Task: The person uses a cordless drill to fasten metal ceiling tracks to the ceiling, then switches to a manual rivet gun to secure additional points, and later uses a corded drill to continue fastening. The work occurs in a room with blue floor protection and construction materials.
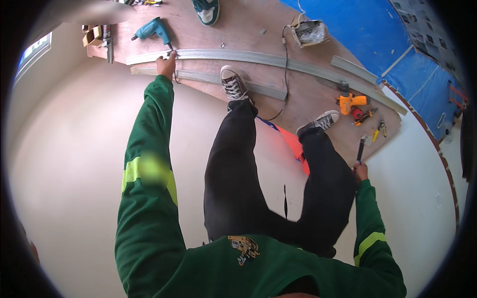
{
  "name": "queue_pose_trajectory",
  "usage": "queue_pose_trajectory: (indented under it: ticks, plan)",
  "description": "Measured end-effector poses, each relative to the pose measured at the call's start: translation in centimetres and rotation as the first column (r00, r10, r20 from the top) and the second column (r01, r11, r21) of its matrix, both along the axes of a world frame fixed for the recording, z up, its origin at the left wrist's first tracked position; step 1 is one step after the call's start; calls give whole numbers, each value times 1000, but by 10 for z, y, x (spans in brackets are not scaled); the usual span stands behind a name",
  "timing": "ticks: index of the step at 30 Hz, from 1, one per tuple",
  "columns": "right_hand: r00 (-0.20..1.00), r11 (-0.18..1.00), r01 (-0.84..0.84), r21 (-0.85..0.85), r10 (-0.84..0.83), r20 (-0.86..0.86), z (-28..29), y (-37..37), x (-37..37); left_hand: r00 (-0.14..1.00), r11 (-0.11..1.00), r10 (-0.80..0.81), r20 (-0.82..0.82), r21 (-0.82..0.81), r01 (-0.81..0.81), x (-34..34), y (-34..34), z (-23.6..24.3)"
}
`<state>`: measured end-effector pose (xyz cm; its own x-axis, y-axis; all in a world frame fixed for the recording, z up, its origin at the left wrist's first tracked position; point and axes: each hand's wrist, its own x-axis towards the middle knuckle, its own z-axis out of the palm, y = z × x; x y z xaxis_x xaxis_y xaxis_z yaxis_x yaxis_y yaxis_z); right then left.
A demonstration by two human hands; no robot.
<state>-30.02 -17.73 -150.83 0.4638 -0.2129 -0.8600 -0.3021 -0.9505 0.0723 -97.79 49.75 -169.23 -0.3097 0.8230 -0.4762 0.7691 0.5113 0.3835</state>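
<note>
My left hand (167,65) reaches forward to a long silvery metal channel (223,55), fingers bent together at its edge. Whatever they pinch there is too small to make out. Just beyond those fingers lies a teal corded drill (153,30), its handle end close to my fingertips. On the right, my right hand (361,172) is wrapped round the dark handle of a hammer (360,149), whose head points away from me. A second metal channel (198,75) lies nearer me, passing under my left shoe (233,82).
An orange cordless drill (351,102), a red tape measure (357,113) and yellow-handled pliers (380,130) lie on the board (318,64) at right. A dark cord (285,74) crosses the channels. Another person's teal shoe (206,11) stands ahead; blue sheeting (348,30) covers the far right.
</note>
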Motion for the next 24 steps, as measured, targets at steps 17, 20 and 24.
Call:
queue_pose_trajectory:
  ticks: [17,20,24]
  plan:
    - [179,149,-982,118,931,319,-251,-10,48,490,717,-646,-586,-243,654,-153,145,-109]
    - [665,664,-746,-48,747,-3,-267,21,35,302,651,-681,-667,-364,666,-156,162,-22]
    - [914,905,384,182,-401,67,-263,39,25,514,777,-607,-606,-318,543,-145,166,72]
